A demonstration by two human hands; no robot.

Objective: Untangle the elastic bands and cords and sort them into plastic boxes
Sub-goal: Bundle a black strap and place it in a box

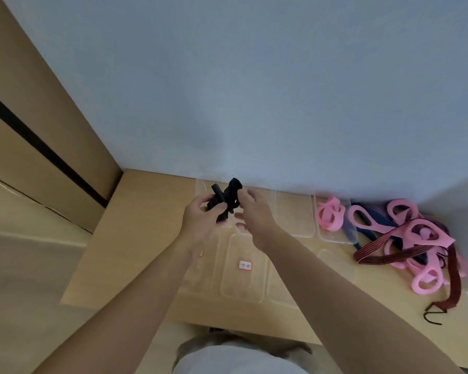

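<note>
The light was dim, soft and even, giving the wall (281, 90) a bluish cast. A faint shadow darkened it just above the table's (152, 201) far edge. The whole view was slightly soft; the left hand (197, 222), right hand (254, 214) and band (224, 201) were blurred. Wide-angle distortion slanted the cabinet (38, 130) at the left.

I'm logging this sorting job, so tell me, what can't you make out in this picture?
Head view:
- sticker: print too small and blurred.
- black band: partly covered by the left hand and right hand; one piece or several is unclear.
- clear box behind them: inside mostly hidden by the hands.
- tangled pile: overlaps hide how many bands.
</note>
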